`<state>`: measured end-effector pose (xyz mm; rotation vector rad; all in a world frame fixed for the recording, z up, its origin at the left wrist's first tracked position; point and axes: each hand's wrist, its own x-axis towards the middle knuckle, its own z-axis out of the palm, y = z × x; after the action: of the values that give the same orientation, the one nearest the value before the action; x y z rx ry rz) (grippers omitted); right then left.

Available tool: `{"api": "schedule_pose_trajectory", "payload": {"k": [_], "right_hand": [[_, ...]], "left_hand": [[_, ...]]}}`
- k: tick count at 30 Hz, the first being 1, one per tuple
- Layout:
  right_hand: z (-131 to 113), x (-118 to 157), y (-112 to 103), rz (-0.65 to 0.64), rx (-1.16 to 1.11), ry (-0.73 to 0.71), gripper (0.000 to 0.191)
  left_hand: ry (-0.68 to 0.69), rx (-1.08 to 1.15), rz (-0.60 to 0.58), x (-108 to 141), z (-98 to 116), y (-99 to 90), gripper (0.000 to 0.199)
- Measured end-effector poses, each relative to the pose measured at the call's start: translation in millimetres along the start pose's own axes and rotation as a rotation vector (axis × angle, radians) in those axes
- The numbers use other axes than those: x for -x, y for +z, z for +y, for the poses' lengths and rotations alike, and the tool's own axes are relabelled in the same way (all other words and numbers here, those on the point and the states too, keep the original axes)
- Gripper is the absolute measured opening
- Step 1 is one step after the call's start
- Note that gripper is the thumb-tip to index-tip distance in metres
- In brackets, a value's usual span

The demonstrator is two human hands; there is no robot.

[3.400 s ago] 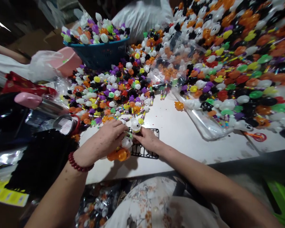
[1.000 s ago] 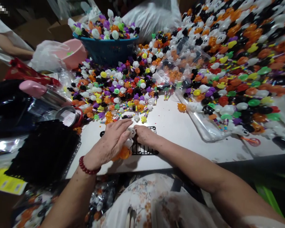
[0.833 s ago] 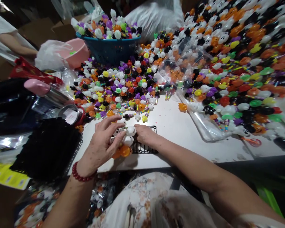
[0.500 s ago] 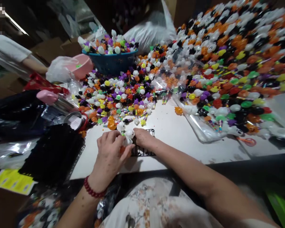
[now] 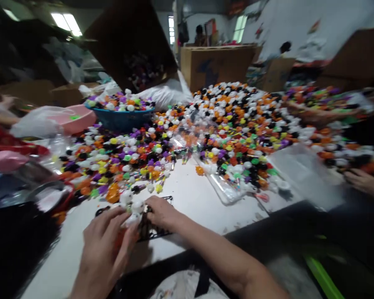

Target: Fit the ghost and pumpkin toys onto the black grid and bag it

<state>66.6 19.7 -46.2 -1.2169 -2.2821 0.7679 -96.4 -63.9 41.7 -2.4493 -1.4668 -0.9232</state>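
Note:
My left hand (image 5: 104,243) is curled around several small white and orange plastic figures (image 5: 136,207), thumb on the near side and fingers over the far side. These figures stand at the left part of a black plastic grid rack (image 5: 157,233) on the white table. My right hand (image 5: 162,212) reaches over the rack with its fingers bent closed against the right side of the white figures. Its fingertips are partly hidden, and what they pinch cannot be made out. An orange pumpkin figure (image 5: 113,193) lies just beyond my left hand.
A large heap of colourful small figures (image 5: 237,112) covers the back of the white table (image 5: 187,195). Behind it stand a blue basket (image 5: 121,118) and a pink basin (image 5: 77,120). Clear plastic bags (image 5: 224,191) lie to the right. Another person's hand (image 5: 361,180) shows at far right.
The camera view has tipped up and turned right, so more of the room and another person's hand at right show. Both my hands stay at the rack and the white figures.

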Motion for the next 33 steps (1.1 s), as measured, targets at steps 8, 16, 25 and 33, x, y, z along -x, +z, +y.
{"api": "schedule_pose_trajectory", "payload": {"k": [8, 16, 25, 33], "right_hand": [[63.5, 58.9, -72.2, 0.335, 0.25, 0.189, 0.018], [113.0, 118.8, -145.3, 0.521, 0.747, 0.772, 0.018], [123.5, 132.7, -134.8, 0.468, 0.788, 0.765, 0.017], [54.7, 90.4, -97.9, 0.505, 0.128, 0.107, 0.024]], "left_hand": [[0.398, 0.169, -0.294, 35.8, 32.1, 73.9, 0.038], [0.288, -0.075, -0.051, 69.9, 1.4, 167.9, 0.05], [0.326, 0.014, -0.206, 81.2, -4.8, 135.1, 0.046], [0.253, 0.214, -0.475, 61.0, 28.0, 45.4, 0.041]]}}
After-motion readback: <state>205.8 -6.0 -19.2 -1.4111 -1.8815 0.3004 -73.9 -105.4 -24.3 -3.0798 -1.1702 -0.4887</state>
